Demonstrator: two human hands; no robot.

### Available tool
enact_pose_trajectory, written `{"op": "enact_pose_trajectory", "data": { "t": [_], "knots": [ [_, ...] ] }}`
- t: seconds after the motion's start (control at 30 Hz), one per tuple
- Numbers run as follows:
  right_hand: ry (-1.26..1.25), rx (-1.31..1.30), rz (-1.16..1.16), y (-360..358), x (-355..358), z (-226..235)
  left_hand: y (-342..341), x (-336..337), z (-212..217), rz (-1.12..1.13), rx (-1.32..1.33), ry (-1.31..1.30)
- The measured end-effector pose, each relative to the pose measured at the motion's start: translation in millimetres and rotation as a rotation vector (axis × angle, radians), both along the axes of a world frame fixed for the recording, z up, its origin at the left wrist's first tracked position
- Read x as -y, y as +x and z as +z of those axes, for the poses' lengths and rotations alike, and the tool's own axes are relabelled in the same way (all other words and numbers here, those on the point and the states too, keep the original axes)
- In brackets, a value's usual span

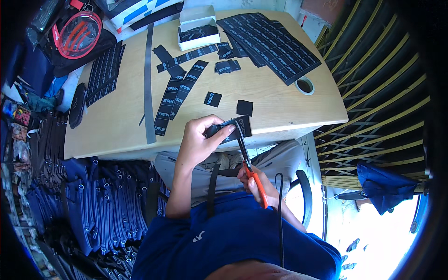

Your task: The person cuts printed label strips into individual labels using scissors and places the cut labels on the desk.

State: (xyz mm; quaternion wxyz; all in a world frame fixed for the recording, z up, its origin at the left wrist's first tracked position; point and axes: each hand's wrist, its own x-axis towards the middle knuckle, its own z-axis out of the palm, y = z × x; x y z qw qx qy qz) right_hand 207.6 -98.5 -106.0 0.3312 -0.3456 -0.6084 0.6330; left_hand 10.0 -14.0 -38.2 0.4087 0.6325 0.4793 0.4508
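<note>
The left hand (196, 140) pinches the dark label strip (213, 131) at the near edge of the table (126, 93), probably so it stays firm beside the blades (242, 144). The right hand (269, 185) is closed around the orange-handled scissors (255, 176), perhaps for steady control.

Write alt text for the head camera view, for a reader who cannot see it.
A seated person's left hand pinches a black printed strip while the right hand holds orange-handled scissors, blades across it. On the wooden table lie more strips, loose squares, an open white box and large black sheets.
</note>
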Motion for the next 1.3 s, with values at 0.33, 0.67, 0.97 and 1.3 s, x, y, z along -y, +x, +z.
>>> {"op": "enact_pose_trajectory", "data": {
  "t": [0.33,0.67,0.97,1.3],
  "knots": [
    [-0.016,0.008,-0.038,-4.4,-2.1,-3.7,-0.8,3.8,-3.9,-0.021,-0.007,0.026],
    [0.011,0.016,-0.040,-5.6,-5.7,3.7,-1.5,0.9,-2.9,-0.011,-0.015,0.025],
    [0.035,0.046,-0.026,-5.1,-6.9,1.3,-2.3,0.0,-4.8,-0.004,-0.012,0.011],
    [0.058,0.055,-0.026,-6.5,-9.6,4.6,-3.9,-2.8,-6.9,0.002,-0.012,0.038]
  ]
}}
